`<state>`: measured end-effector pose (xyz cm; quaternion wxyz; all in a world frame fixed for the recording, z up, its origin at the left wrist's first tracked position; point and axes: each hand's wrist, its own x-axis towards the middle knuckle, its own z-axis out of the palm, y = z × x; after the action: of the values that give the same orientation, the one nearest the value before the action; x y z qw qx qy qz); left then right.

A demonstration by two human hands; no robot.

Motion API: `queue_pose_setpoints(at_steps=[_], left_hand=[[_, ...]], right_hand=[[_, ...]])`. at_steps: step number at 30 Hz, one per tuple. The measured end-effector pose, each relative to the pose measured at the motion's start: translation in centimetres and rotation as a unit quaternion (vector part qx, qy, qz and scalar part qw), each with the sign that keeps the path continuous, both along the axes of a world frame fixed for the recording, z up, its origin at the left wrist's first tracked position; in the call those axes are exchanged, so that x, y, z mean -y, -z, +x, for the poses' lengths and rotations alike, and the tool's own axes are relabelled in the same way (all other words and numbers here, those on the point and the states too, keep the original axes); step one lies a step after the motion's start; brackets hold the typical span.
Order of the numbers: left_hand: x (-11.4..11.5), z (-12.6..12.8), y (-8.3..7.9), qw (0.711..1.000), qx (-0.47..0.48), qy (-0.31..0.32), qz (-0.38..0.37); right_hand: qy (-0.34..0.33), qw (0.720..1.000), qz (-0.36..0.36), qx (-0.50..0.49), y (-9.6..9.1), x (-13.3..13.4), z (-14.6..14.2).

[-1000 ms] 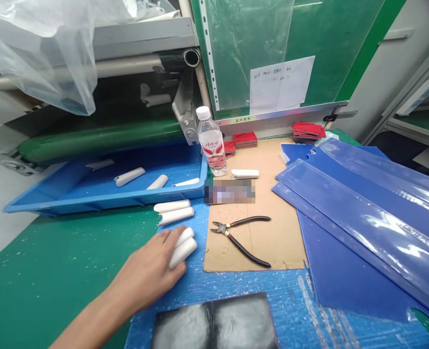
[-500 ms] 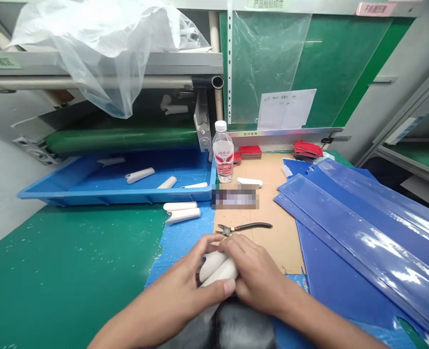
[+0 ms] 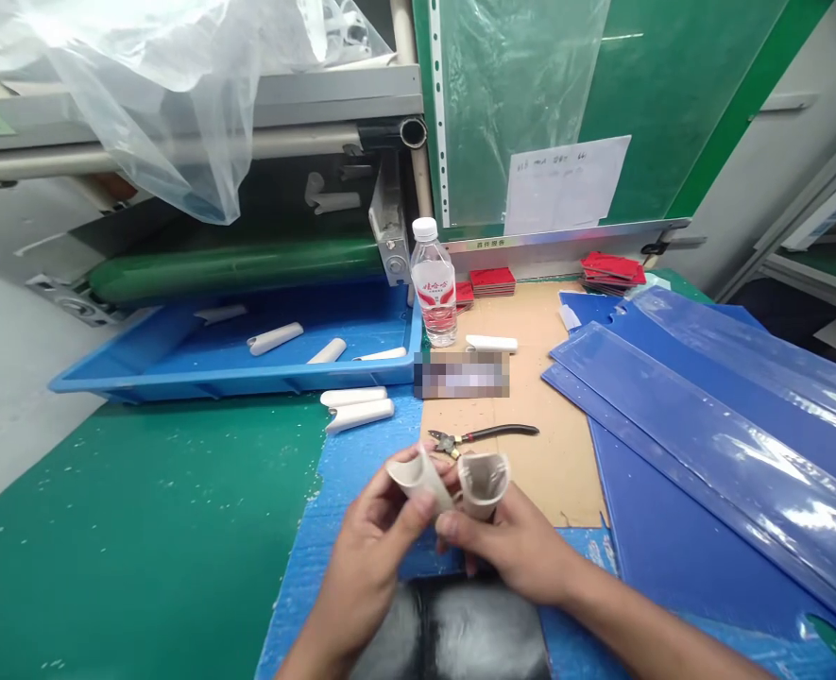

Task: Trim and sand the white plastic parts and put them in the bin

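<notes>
My left hand [image 3: 382, 534] is closed around a white hollow plastic part [image 3: 418, 479], its curved open end turned up. In my right hand [image 3: 520, 543] is a second white hollow plastic part [image 3: 484, 484], whose opening faces me. The two parts are side by side, close together, above a black pad [image 3: 485, 628] at the bench's front. Just beyond my fingers lie pliers [image 3: 485, 434] with dark handles on a cardboard sheet [image 3: 552, 472]. Two similar white parts [image 3: 359, 413] rest on the blue covering to the left.
A blue tray [image 3: 247, 382] holding several white parts stands under a conveyor roller [image 3: 240, 269]. Behind the pliers are a water bottle [image 3: 434, 288], another white part [image 3: 492, 344] and red stacks [image 3: 612, 271]. Blue plastic sheets [image 3: 708, 453] cover the right side.
The two white parts, earlier held together and lying sideways, are now apart, one in each hand, with open ends turned up. The view has shifted slightly.
</notes>
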<state>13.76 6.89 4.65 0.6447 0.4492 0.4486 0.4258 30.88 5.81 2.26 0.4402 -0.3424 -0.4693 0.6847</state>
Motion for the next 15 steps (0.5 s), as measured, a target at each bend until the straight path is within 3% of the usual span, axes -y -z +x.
queue_pose_setpoints(at_steps=[2, 4, 7, 11, 15], left_hand=[[-0.3, -0.1, -0.2, 0.996, 0.053, -0.07, -0.029], [-0.4, -0.5, -0.6, 0.988, 0.106, -0.087, -0.069], [-0.1, -1.1, -1.0, 0.989, 0.098, -0.034, -0.107], [0.4, -1.4, -0.9, 0.996, -0.012, 0.031, -0.079], [0.0, -2.0, -1.2, 0.983, -0.127, 0.111, -0.07]], right_hand=[[0.042, 0.999, -0.005, 0.022, 0.1, -0.5, 0.5], [0.083, 0.995, -0.016, 0.043, 0.0, -1.0, 1.0], [0.096, 0.993, -0.007, 0.067, -0.2, -1.3, 1.5], [0.086, 0.991, 0.024, 0.096, -0.6, -1.0, 1.8], [0.055, 0.997, -0.005, 0.051, -0.6, -1.0, 1.8]])
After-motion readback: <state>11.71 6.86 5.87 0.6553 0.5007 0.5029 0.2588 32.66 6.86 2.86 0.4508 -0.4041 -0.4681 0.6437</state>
